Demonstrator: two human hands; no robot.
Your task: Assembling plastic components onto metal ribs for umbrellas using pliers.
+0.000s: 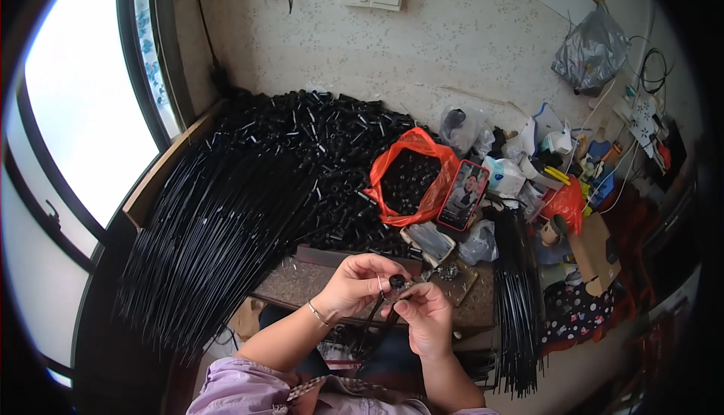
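Note:
Both my hands are close together above the table's front edge. A small round black part (397,281), cap-like and dark in the middle, is pinched by my left hand (356,288), its thumb and fingers closed on it. My right hand (427,320) is just to the right, its thumb and forefinger pressed together at the part's lower side. Thin black cables (386,326) hang below the fingers toward my lap, and the right fingers appear closed on their upper end. The exact joint between part and cables is hidden by the fingertips.
Long black cables (219,226) fan over the table's left side; another bundle (516,302) hangs at right. Behind lies a heap of short black tubes (324,125). A red plastic bag (378,189) holds small black parts, with a phone (462,196) leaning beside it. Clutter includes a cardboard box (594,253).

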